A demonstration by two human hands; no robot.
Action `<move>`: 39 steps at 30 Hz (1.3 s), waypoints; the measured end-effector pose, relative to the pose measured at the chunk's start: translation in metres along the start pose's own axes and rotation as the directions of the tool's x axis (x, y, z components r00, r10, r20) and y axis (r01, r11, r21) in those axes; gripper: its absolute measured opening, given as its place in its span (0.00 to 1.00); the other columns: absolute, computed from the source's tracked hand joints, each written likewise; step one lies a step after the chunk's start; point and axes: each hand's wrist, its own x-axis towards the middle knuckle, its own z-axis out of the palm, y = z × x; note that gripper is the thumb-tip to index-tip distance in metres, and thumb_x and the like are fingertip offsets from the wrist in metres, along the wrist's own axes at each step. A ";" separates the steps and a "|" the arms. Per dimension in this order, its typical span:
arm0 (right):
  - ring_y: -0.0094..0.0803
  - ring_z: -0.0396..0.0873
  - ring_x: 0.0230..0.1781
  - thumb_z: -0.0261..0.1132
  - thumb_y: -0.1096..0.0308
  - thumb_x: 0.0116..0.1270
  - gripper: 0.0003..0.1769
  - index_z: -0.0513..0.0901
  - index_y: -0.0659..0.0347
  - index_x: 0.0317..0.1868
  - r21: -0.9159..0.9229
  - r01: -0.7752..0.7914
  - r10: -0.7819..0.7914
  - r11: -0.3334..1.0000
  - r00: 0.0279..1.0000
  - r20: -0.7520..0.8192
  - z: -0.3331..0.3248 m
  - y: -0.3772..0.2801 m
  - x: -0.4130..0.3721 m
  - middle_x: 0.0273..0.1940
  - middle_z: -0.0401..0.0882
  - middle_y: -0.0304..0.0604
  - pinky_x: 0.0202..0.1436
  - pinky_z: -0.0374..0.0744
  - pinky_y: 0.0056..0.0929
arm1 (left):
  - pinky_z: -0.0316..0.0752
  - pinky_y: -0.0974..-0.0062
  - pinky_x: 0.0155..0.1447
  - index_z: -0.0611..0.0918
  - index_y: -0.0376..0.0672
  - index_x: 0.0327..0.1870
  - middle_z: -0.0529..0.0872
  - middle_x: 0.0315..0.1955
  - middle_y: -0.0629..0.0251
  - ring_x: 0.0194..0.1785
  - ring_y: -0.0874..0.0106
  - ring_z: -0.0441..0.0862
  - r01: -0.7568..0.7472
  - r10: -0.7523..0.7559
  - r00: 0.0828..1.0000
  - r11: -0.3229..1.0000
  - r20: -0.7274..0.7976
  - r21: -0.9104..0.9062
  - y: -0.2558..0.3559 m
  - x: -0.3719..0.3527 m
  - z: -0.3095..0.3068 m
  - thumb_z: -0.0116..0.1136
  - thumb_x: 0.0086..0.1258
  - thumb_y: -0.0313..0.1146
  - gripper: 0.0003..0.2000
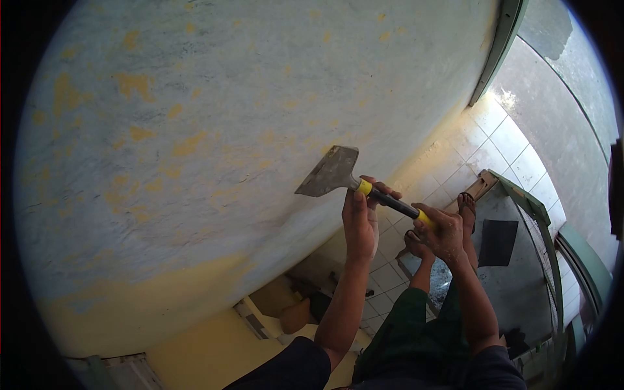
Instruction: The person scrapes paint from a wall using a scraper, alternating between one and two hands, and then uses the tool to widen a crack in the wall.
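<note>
A wide-bladed scraper (pixel 382 196) with a black and yellow handle is held by both hands in front of the wall. My left hand (pixel 361 227) is closed around the front of the handle, just behind the metal blade, with its thumb along the near side. My right hand (pixel 444 233) grips the yellow butt end, and dusty specks show on its skin. The blade lies flat-side toward me and overlaps the wall (pixel 247 117) in this view. Bluish-grey paint covers most of the wall, with yellow patches showing through and plain yellow lower down.
My sandalled feet stand on a grey platform (pixel 520 286) with a greenish frame. A dark square sheet (pixel 498 242) lies on it. White floor tiles (pixel 487 117) run along the wall's base. A yellow ledge (pixel 260 318) and dark items are at lower centre.
</note>
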 end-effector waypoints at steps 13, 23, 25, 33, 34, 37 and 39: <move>0.41 0.87 0.28 0.73 0.64 0.59 0.18 0.86 0.56 0.50 0.010 0.056 -0.056 0.998 0.998 -0.003 -0.005 -0.011 0.007 0.30 0.86 0.51 0.35 0.82 0.32 | 0.74 0.64 0.57 0.72 0.39 0.56 0.82 0.41 0.56 0.47 0.58 0.84 -0.062 0.062 0.998 0.996 0.009 0.067 0.016 0.000 0.000 0.45 0.80 0.50 0.21; 0.41 0.86 0.27 0.72 0.65 0.60 0.18 0.86 0.56 0.52 0.050 0.068 -0.067 0.996 0.998 -0.021 0.005 -0.013 0.003 0.30 0.85 0.51 0.35 0.81 0.32 | 0.77 0.61 0.56 0.72 0.39 0.55 0.83 0.40 0.56 0.45 0.60 0.84 -0.058 0.059 0.998 0.994 -0.002 0.091 0.016 -0.001 -0.003 0.45 0.79 0.51 0.21; 0.40 0.86 0.28 0.71 0.64 0.61 0.18 0.86 0.56 0.51 0.103 0.055 -0.053 0.993 0.998 -0.021 0.009 -0.014 0.004 0.31 0.86 0.52 0.36 0.81 0.32 | 0.77 0.59 0.57 0.72 0.38 0.55 0.82 0.40 0.56 0.45 0.60 0.84 -0.069 0.067 0.998 0.989 0.019 0.131 0.023 0.002 -0.001 0.45 0.80 0.50 0.21; 0.39 0.87 0.29 0.71 0.63 0.61 0.18 0.86 0.57 0.51 0.063 0.004 -0.004 0.998 1.000 -0.001 0.004 -0.002 0.007 0.31 0.86 0.51 0.37 0.81 0.30 | 0.77 0.60 0.59 0.71 0.38 0.56 0.82 0.40 0.56 0.45 0.60 0.84 -0.049 0.048 0.999 0.993 0.011 0.106 0.006 0.005 0.001 0.45 0.80 0.50 0.21; 0.39 0.87 0.29 0.71 0.63 0.61 0.18 0.86 0.57 0.51 0.074 0.051 -0.051 0.996 0.999 0.002 0.003 -0.007 0.009 0.31 0.86 0.51 0.37 0.81 0.30 | 0.75 0.68 0.57 0.71 0.38 0.56 0.82 0.41 0.57 0.46 0.64 0.85 -0.075 0.073 0.997 0.990 0.019 0.119 0.012 0.004 0.001 0.41 0.81 0.50 0.21; 0.40 0.86 0.28 0.71 0.63 0.61 0.18 0.86 0.57 0.51 0.101 0.061 -0.064 0.993 0.998 0.029 0.006 -0.014 0.013 0.31 0.86 0.51 0.36 0.81 0.31 | 0.75 0.67 0.58 0.71 0.38 0.56 0.82 0.41 0.57 0.46 0.63 0.85 -0.110 0.102 0.992 0.987 0.072 0.119 0.031 0.006 0.006 0.41 0.81 0.50 0.21; 0.39 0.86 0.28 0.72 0.63 0.61 0.18 0.86 0.57 0.51 0.097 0.042 -0.042 0.994 0.999 -0.007 0.010 -0.002 0.006 0.31 0.86 0.50 0.36 0.81 0.31 | 0.75 0.66 0.58 0.71 0.38 0.55 0.83 0.41 0.57 0.46 0.62 0.85 -0.100 0.090 0.993 0.988 0.082 0.119 0.024 0.007 0.003 0.41 0.81 0.48 0.20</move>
